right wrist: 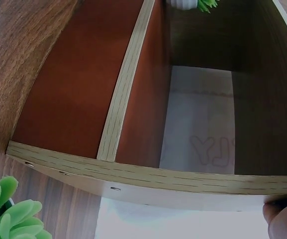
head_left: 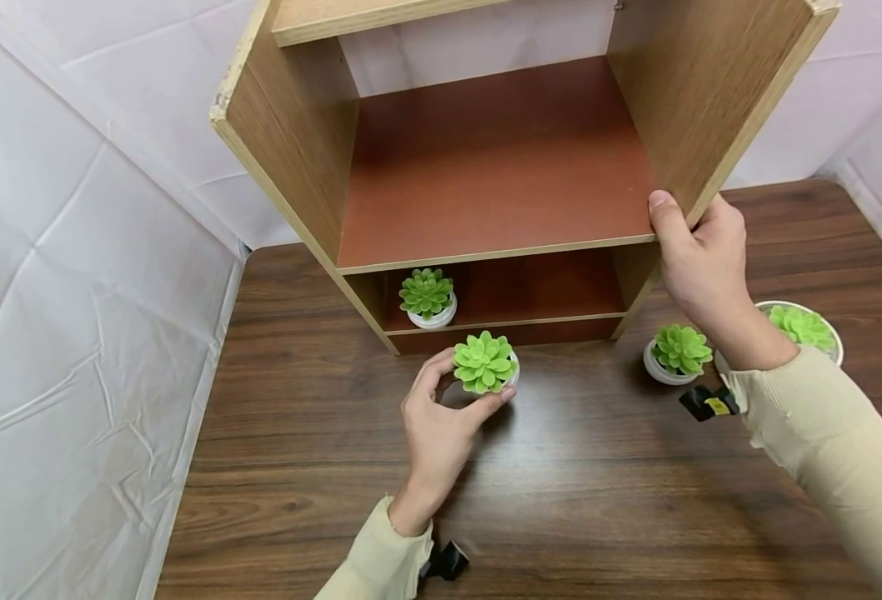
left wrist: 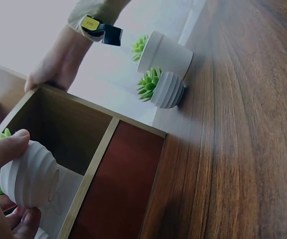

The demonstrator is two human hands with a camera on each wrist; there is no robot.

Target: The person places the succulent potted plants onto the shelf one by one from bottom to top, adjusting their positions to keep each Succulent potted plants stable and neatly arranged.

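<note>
My left hand (head_left: 441,421) pinches a small potted succulent (head_left: 483,363) between thumb and fingers, in front of the shelf's lowest compartment. In the left wrist view its ribbed white pot (left wrist: 30,174) is held up off the table, base showing. My right hand (head_left: 707,258) grips the right side panel of the wooden shelf (head_left: 497,175), thumb on the inner side at the middle board. Another potted succulent (head_left: 428,297) stands at the left end of the lowest compartment. In the right wrist view only a bit of my right hand (right wrist: 286,219) shows at the panel's edge.
Right of the shelf, a small potted succulent (head_left: 679,353) stands on the dark wood table (head_left: 321,467). Beside it is a larger white pot with a succulent (head_left: 801,327), partly behind my right forearm. White sheeting (head_left: 73,250) hangs at the left and back.
</note>
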